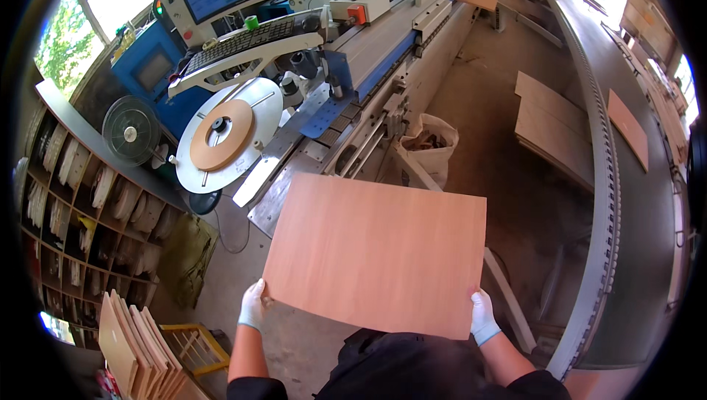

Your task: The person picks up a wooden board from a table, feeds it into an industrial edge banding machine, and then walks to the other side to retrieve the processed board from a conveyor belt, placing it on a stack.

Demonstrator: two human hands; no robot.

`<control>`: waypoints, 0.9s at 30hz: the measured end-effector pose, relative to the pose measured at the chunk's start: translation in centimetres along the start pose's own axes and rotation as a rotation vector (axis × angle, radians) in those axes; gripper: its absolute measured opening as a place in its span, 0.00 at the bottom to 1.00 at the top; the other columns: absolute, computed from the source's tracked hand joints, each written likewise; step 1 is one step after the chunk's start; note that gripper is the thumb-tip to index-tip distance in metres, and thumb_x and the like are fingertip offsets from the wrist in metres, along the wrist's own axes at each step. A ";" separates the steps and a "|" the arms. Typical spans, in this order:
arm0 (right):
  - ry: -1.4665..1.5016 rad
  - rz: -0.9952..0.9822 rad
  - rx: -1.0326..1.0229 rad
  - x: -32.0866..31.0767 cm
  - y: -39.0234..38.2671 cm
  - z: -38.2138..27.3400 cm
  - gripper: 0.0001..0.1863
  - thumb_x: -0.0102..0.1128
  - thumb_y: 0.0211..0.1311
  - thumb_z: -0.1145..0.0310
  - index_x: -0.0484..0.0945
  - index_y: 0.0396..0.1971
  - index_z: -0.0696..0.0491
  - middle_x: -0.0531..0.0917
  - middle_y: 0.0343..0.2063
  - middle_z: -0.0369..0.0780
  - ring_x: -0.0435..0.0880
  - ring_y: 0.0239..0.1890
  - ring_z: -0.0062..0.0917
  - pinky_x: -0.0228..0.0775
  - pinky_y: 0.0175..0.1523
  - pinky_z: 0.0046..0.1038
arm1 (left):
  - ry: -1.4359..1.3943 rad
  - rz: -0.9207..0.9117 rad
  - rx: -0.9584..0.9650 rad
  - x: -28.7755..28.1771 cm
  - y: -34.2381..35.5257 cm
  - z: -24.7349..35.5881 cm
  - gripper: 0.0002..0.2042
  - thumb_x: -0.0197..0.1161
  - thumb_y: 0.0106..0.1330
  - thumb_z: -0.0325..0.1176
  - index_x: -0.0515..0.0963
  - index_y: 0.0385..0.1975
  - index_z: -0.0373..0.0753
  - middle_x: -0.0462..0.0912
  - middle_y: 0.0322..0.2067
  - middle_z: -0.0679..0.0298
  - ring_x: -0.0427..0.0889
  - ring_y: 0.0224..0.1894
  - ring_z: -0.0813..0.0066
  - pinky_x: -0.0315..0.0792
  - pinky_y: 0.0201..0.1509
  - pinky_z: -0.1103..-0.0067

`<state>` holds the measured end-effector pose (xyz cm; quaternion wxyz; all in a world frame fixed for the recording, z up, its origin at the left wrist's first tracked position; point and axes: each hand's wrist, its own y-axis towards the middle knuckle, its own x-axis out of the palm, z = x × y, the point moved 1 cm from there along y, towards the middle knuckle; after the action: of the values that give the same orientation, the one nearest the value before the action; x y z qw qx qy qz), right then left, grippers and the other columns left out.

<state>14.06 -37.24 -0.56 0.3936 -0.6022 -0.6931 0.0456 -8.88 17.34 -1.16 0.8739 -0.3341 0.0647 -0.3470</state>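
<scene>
Wooden board held flat at waist height, its long axis running left to right between the hands. Left hand and right hand, both gloved, each grip a near corner equally. Beyond the board's far edge stands the machine, its tape reel ahead-left.

Gloved hands apart, fingers curled.

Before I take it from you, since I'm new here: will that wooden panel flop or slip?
Probably stiff: the panel lies flat, held only at its near corners by the left hand and right hand. Its face looks smooth, so it may slide in gloves. Likely awkward for its width.
</scene>
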 end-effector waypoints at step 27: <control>-0.156 -0.027 -0.038 10.2 4.9 -2.0 0.26 0.46 0.75 0.57 0.63 0.65 0.55 0.72 0.62 0.44 0.68 0.65 0.32 0.57 0.70 0.36 | -0.428 -0.143 -0.103 30.4 1.3 -1.1 0.31 0.31 0.76 0.58 0.56 0.70 0.45 0.61 0.69 0.60 0.61 0.70 0.57 0.61 0.69 0.56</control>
<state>19.53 -27.91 3.21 0.3276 -0.5946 -0.7305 0.0740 14.31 -2.29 0.82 0.8227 -0.4478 -0.1284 -0.3258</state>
